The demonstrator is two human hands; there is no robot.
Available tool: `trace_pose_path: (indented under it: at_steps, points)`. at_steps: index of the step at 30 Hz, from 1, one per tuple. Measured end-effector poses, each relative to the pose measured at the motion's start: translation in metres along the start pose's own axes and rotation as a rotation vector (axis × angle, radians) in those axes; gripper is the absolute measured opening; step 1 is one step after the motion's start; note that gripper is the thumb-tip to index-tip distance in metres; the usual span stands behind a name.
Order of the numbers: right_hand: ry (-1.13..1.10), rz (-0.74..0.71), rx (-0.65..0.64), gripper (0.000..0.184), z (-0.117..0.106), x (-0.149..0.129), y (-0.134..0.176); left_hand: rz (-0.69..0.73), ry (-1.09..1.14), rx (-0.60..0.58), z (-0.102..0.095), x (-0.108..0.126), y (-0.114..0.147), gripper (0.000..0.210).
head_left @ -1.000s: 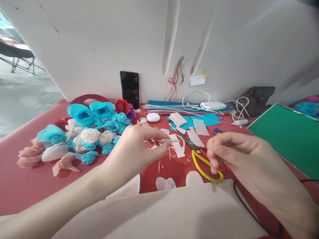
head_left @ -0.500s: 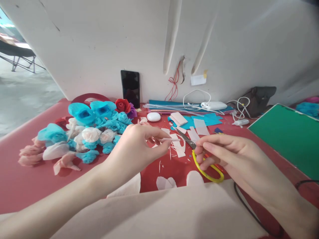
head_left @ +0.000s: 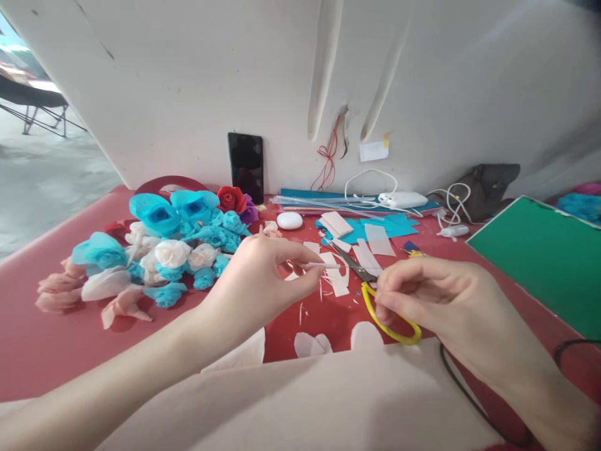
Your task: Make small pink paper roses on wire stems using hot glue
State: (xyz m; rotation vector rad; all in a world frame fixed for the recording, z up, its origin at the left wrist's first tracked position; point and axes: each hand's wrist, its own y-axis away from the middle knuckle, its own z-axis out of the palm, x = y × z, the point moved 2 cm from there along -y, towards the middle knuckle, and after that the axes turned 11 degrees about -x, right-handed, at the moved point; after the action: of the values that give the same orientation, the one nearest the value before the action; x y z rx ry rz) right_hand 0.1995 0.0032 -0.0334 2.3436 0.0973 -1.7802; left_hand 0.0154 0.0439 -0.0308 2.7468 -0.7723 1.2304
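White and slim, a little stick sits pinched in the left hand's grip, above paper scraps on the red tabletop. Near yellow-handled scissors, the right hand bends its fingers, though I can't tell whether they close on anything; blue flowers lie beyond the left wrist.

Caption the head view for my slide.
Left hand pinching a slim white piece, right hand near scissors, blue flowers on red table.
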Motion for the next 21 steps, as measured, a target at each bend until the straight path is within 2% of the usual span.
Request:
trace_pose_path:
  at_steps: [5,9,13,15,18,21]
  points:
    - [0.002,-0.149,-0.081,0.028,-0.0023,0.0017,-0.0016,-0.012,-0.011,-0.025,0.0004,0.0001,-0.0012,0.011]
    - [-0.067,-0.114,-0.13,0.037,-0.005,0.0062,-0.0047,-0.014,-0.015,-0.034,-0.0016,0.0004,-0.0012,0.013]
    - [-0.105,-0.117,-0.183,0.028,-0.0053,0.006,-0.0077,-0.025,-0.017,-0.038,-0.0029,0.0009,-0.0011,0.014]
    - [-0.08,-0.073,-0.174,0.024,-0.0049,0.0055,-0.0079,-0.036,-0.01,-0.043,-0.0036,0.0013,-0.0012,0.014]
    - [-0.046,0.041,-0.089,0.026,-0.0042,0.0061,-0.0067,-0.069,0.004,-0.063,-0.0043,0.0022,-0.0016,0.014]
    - [0.009,0.039,-0.015,0.033,-0.0027,0.008,-0.0067,-0.095,0.009,-0.055,-0.005,0.0037,-0.0016,0.016]
